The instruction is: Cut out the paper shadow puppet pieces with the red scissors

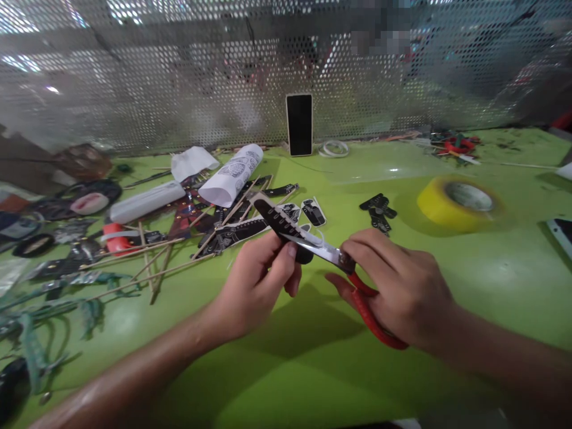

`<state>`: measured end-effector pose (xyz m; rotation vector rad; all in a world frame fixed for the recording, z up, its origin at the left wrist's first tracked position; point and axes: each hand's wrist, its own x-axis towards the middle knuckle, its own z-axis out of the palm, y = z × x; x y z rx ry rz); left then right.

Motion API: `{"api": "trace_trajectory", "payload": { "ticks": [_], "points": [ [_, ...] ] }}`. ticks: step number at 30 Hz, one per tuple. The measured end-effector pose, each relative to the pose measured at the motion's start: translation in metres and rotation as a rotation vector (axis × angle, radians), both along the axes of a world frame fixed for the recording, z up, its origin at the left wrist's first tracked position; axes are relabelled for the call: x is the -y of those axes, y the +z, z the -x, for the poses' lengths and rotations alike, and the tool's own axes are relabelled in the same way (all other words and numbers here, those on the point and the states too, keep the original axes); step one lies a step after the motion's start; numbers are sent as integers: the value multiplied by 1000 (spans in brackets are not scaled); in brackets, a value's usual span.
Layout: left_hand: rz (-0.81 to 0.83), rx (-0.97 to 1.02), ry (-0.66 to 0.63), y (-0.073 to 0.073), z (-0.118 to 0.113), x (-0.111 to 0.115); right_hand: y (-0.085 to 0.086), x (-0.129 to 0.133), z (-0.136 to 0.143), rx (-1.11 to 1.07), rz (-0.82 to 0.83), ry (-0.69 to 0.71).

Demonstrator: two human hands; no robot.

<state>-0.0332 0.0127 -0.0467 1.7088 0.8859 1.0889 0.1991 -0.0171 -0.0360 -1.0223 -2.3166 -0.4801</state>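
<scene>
My left hand [263,283] pinches a black printed cutout [277,219] with a white edge, thumb on top near its lower end. Red-handled scissors [373,322] are in my right hand [402,286], their metal blades pointing left and lying against the cutout's edge. A thin white strip curls beside the blades. Behind my left hand lie more black-and-white printed pieces [245,231], and a small one [313,213] sits just right of them. Several small black cutouts [379,210] form a loose pile beyond my right hand.
Yellow tape roll [458,202] at right, a phone-like device [300,125] upright against the perforated metal screen [201,101]. Rolled printed paper [232,176], a white roll [147,201], thin wooden sticks [154,275] and green scraps [92,316] at left. A device edge [560,238] shows far right.
</scene>
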Motion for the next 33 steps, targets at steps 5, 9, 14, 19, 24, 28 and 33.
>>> {"api": "trace_trajectory", "payload": {
  "ticks": [5, 9, 14, 19, 24, 28, 33],
  "points": [
    [134, 126, -74, 4, -2, 0, -1, 1, -2, -141, 192, 60],
    [227, 186, -126, 5, -2, 0, 2, -1, -3, -351, 516, 179],
    [339, 231, -239, 9, 1, -1, 8, -4, -5, -607, 1052, 291],
    [378, 257, -295, 13, 2, -2, 12, -5, -11, -691, 1279, 247],
    [330, 248, -184, 9, -1, -2, 12, -8, -16, -676, 1383, 201],
    [207, 239, 70, 7, -4, -8, 13, -10, -17, -678, 1441, 230],
    [66, 116, 288, 4, -4, -18, 20, -11, -26, -753, 1513, 186]
  ]
}}
